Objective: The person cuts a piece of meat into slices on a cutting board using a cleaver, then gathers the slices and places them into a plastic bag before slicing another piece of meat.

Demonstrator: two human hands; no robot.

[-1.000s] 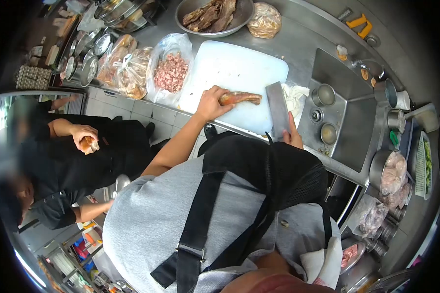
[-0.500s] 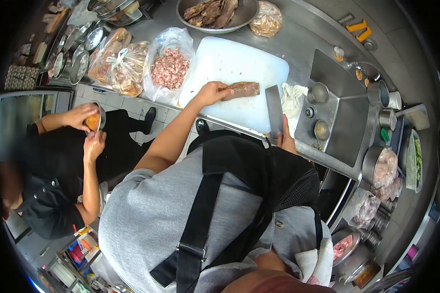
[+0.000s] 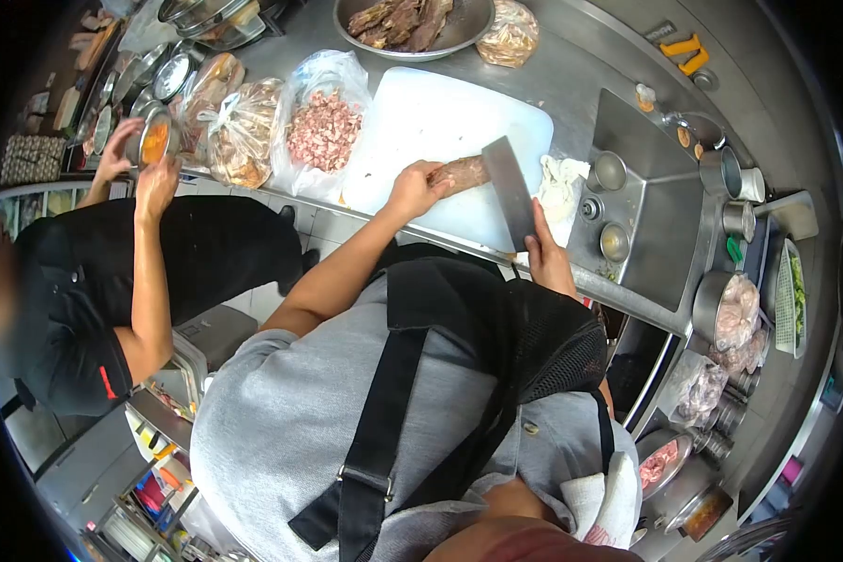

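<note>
My left hand (image 3: 412, 190) presses down on a brown strip of cooked meat (image 3: 463, 172) lying on the white cutting board (image 3: 431, 122). My right hand (image 3: 545, 255) grips the handle of a broad cleaver (image 3: 508, 190), whose blade is raised and angled over the right end of the meat. A white cloth (image 3: 560, 187) lies at the board's right edge, just beyond the blade.
A steel bowl of cooked meat (image 3: 412, 23) sits behind the board; bags of chopped meat (image 3: 323, 126) and other food (image 3: 244, 131) lie left. A steel sink (image 3: 651, 206) with small cups is right. A person in black (image 3: 94, 281) at my left holds a small bowl (image 3: 153, 140).
My right hand lifted the cleaver from the board's right edge up over the meat. The person at my left raised the small bowl up toward the counter.
</note>
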